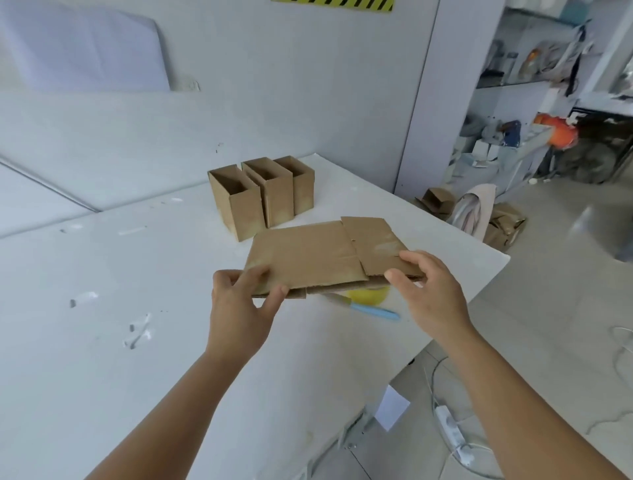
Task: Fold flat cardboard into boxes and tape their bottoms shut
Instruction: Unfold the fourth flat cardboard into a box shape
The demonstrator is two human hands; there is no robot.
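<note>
Fingers of the left hand (239,301) pinch the flat cardboard (308,257) at its near corner, and the right hand (428,291) curls over its right edge, holding it above the table (102,342). It might slip or knock the boxes (260,195) just behind. Left of it the table has room, but its edge is near on the right.

Brown flat cardboard (308,255), white table (102,342), yellow-black striped strip (334,4).
</note>
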